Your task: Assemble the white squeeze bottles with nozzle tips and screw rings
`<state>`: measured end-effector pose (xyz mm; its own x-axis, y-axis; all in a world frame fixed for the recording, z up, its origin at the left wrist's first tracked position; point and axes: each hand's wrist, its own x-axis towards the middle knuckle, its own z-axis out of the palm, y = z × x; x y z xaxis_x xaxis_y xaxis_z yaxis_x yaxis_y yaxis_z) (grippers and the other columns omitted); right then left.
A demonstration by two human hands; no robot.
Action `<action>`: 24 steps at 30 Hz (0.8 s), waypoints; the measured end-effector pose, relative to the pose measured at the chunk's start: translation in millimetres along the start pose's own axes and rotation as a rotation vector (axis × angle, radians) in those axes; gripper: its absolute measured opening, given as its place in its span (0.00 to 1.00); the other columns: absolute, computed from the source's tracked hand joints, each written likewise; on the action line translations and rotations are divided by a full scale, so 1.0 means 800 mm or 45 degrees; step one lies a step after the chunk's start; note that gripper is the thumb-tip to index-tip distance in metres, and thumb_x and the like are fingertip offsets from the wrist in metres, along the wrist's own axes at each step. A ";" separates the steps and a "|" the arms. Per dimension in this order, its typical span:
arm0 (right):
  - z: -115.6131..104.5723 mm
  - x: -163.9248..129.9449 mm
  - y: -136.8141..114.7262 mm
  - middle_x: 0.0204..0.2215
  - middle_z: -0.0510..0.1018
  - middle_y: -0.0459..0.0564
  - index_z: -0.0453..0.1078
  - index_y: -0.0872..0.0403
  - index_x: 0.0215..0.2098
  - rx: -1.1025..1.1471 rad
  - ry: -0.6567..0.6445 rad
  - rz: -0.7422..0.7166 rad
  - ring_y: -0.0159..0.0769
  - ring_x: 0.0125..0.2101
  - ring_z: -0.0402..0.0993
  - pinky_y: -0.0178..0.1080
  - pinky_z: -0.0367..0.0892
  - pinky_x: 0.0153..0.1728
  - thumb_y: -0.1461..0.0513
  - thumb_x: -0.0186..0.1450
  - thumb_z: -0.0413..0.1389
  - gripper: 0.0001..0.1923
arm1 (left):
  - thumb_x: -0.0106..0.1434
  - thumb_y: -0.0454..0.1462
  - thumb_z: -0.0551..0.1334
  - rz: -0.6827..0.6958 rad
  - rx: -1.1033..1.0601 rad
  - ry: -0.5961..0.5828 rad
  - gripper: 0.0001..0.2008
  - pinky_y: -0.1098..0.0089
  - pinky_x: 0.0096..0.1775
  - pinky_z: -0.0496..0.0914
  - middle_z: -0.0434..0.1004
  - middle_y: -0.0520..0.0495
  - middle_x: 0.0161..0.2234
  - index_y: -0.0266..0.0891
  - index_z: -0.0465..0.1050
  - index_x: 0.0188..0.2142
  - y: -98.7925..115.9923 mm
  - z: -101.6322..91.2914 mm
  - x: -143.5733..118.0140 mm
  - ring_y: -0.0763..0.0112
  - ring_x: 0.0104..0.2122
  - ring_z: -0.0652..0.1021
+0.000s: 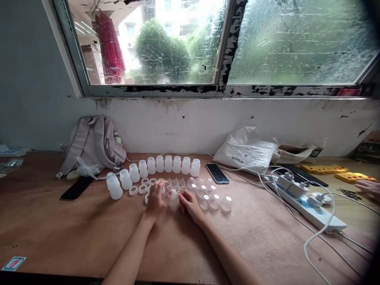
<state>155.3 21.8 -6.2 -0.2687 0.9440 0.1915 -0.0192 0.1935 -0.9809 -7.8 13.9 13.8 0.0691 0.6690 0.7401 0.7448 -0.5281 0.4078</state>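
My left hand (156, 201) reaches over the white screw rings (133, 190), fingers stretched forward and thumb apart from them. Closed at the fingertips, my right hand (190, 204) is just beside it. Between the two hands is a blurred translucent piece (174, 198); I cannot make out its kind or whether fingers grip it. Clear pointed nipples (175, 182) stand in rows just beyond the hands. To the right are several clear dome caps (214, 203). White baby bottles (168, 164) without tops form a curved row behind, and one at the left end (115, 189) overlaps another.
A phone (217, 173) lies behind the caps, a dark phone (77, 187) near the grey backpack (92, 142). On the right are a power strip (308, 206) with loose cables and a silver bag (246, 150). Another person's hand (368, 188) shows by yellow blocks (353, 176).
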 end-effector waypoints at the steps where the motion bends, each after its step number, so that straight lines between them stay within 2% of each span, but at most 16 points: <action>1: 0.000 0.000 0.000 0.18 0.65 0.39 0.57 0.54 0.24 0.004 0.007 0.005 0.23 0.11 0.57 0.29 0.53 0.12 0.49 0.58 0.50 0.17 | 0.59 0.39 0.55 -0.029 0.044 0.115 0.16 0.61 0.47 0.62 0.65 0.42 0.44 0.39 0.60 0.46 -0.008 -0.010 -0.001 0.63 0.46 0.66; 3: 0.000 0.000 0.001 0.17 0.65 0.39 0.57 0.54 0.24 0.007 0.018 0.011 0.23 0.11 0.57 0.29 0.53 0.12 0.49 0.58 0.50 0.17 | 0.57 0.39 0.57 -0.112 0.120 0.387 0.19 0.60 0.47 0.62 0.64 0.41 0.43 0.37 0.58 0.48 -0.029 -0.035 -0.006 0.61 0.46 0.66; 5: 0.000 0.000 0.001 0.17 0.64 0.39 0.57 0.54 0.24 0.006 0.022 0.012 0.23 0.10 0.57 0.29 0.53 0.12 0.49 0.57 0.50 0.17 | 0.54 0.40 0.60 -0.226 0.172 0.602 0.29 0.61 0.44 0.64 0.59 0.37 0.47 0.34 0.51 0.52 -0.055 -0.064 -0.014 0.59 0.48 0.64; 7: 0.000 0.001 0.001 0.17 0.64 0.39 0.57 0.54 0.24 0.005 0.022 0.011 0.23 0.10 0.57 0.29 0.53 0.12 0.48 0.57 0.50 0.17 | 0.50 0.42 0.63 -0.270 0.287 0.701 0.36 0.60 0.45 0.64 0.54 0.34 0.51 0.33 0.47 0.54 -0.083 -0.091 -0.023 0.56 0.50 0.61; 9: 0.000 0.001 0.002 0.16 0.64 0.39 0.57 0.54 0.24 0.005 0.020 0.009 0.23 0.10 0.57 0.29 0.54 0.12 0.48 0.57 0.51 0.18 | 0.48 0.44 0.64 -0.360 0.387 0.733 0.41 0.59 0.44 0.63 0.52 0.33 0.52 0.33 0.45 0.55 -0.112 -0.110 -0.032 0.54 0.51 0.60; 11: 0.000 0.001 0.003 0.16 0.64 0.39 0.58 0.54 0.24 0.002 0.016 0.000 0.23 0.10 0.57 0.29 0.54 0.12 0.49 0.56 0.51 0.17 | 0.45 0.45 0.64 -0.485 0.464 0.680 0.44 0.55 0.45 0.62 0.55 0.32 0.50 0.31 0.44 0.56 -0.139 -0.119 -0.040 0.53 0.48 0.63; 13: -0.001 0.001 0.005 0.16 0.64 0.39 0.58 0.54 0.24 -0.002 0.016 -0.011 0.23 0.10 0.57 0.29 0.54 0.12 0.49 0.57 0.51 0.17 | 0.44 0.47 0.64 -0.627 0.480 0.556 0.44 0.53 0.43 0.62 0.61 0.34 0.44 0.29 0.46 0.54 -0.163 -0.119 -0.047 0.53 0.44 0.66; 16: -0.002 0.001 0.008 0.16 0.64 0.39 0.59 0.54 0.24 -0.013 0.010 -0.017 0.23 0.11 0.57 0.29 0.53 0.12 0.50 0.57 0.51 0.16 | 0.44 0.48 0.62 -0.765 0.395 0.440 0.39 0.56 0.36 0.67 0.65 0.39 0.36 0.29 0.49 0.50 -0.185 -0.114 -0.054 0.58 0.36 0.71; 20: -0.003 0.001 0.010 0.15 0.63 0.38 0.58 0.54 0.24 -0.029 -0.004 -0.022 0.24 0.11 0.57 0.29 0.52 0.13 0.51 0.58 0.51 0.15 | 0.44 0.47 0.62 -0.768 0.321 0.311 0.32 0.61 0.34 0.68 0.67 0.42 0.34 0.34 0.54 0.45 -0.197 -0.117 -0.057 0.60 0.32 0.73; 24: -0.003 0.001 0.009 0.16 0.64 0.39 0.58 0.54 0.23 -0.038 -0.016 -0.020 0.24 0.11 0.58 0.29 0.52 0.13 0.51 0.58 0.51 0.16 | 0.47 0.47 0.59 -0.772 0.382 0.222 0.30 0.60 0.35 0.68 0.69 0.41 0.35 0.34 0.54 0.46 -0.197 -0.127 -0.057 0.59 0.33 0.73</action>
<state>157.2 24.6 -13.4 -0.2807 0.9373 0.2066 0.0055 0.2168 -0.9762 -195.8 13.3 -29.8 -0.5058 0.6931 0.5135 0.7709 0.0961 0.6297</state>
